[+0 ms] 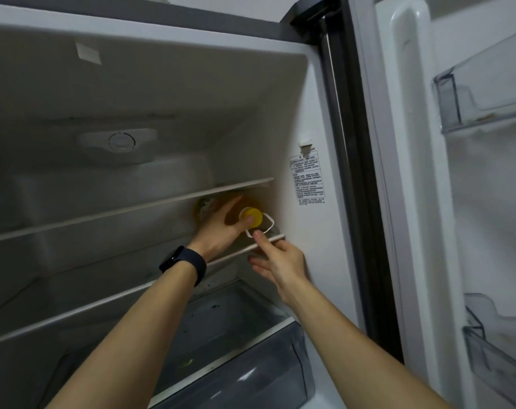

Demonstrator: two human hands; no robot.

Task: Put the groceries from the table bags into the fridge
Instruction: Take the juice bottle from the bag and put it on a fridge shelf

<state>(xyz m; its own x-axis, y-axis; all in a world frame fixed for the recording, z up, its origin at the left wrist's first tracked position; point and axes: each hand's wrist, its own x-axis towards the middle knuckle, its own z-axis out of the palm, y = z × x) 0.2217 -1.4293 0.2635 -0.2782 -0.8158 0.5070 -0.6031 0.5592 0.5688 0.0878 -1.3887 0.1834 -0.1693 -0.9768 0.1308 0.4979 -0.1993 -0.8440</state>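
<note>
A plastic bottle of amber liquid [248, 202] lies on its side at the right end of the white middle shelf [162, 274], right of the frame's centre, tucked under the white upper shelf [132, 209] and close to the fridge's right inner wall [283, 143]. Its round yellow cap [252, 216] faces outward, with a thin white plastic ring [268, 224] hanging off it. A label on the bottle's far end is too dim to read.

The left hand [218, 231], with a black wristband [186, 265] on the wrist, holds the bottle, fingers wrapped over its side and thumb just under the cap. The right hand [280, 261] is relaxed and holds nothing; its straight index fingertip [258, 236] touches the ring at the shelf's front edge.

A white control dial [121, 141] sits on the back wall, upper left. A printed sticker [307, 180] is on the right wall, near the bottle. Below the arms is a clear crisper drawer [251, 364], with small dark specks on the glass shelf above it. On the open door at the right edge are clear plastic door bins [487, 95].
</note>
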